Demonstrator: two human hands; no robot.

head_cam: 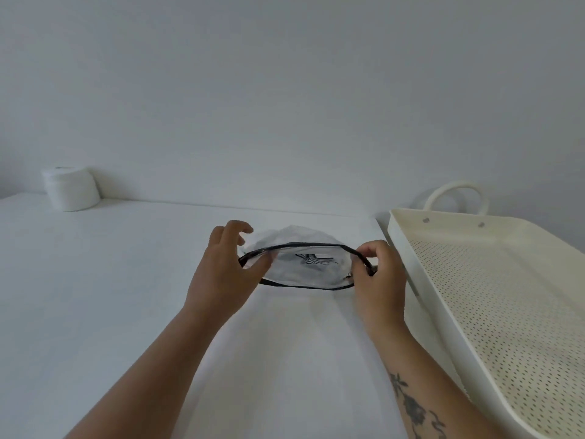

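Hands meet at a small pouch (304,269) in the middle of the white table (126,296). The pouch is pale and partly see-through, with a thin black edge that runs around its opening. It lies on the table surface, just beside the left rim of a cream basket (493,296). Inside the pouch we see something white with a small black striped mark (316,258), but we cannot tell what it is.

Our right hand (380,277) is at the right end of the pouch. Its fingers are curled and, together with the thumb, they pinch the black edge there. The exact spot of the pinch is hidden by the fingers.

Our left hand (221,267) is at the left end. Its fingers are spread and loosely bent, and they stand above the far side of the pouch without closing on it. The thumb lies over the black edge at this end; we cannot tell if it presses down.

The basket has many small holes in its bottom and a rounded handle (456,188) at its far side. Far to the left, near the grey wall (285,90), a white roll (71,190) stands upright on the table, well apart from the pouch. A dark flower tattoo (414,407) shows on the right forearm.
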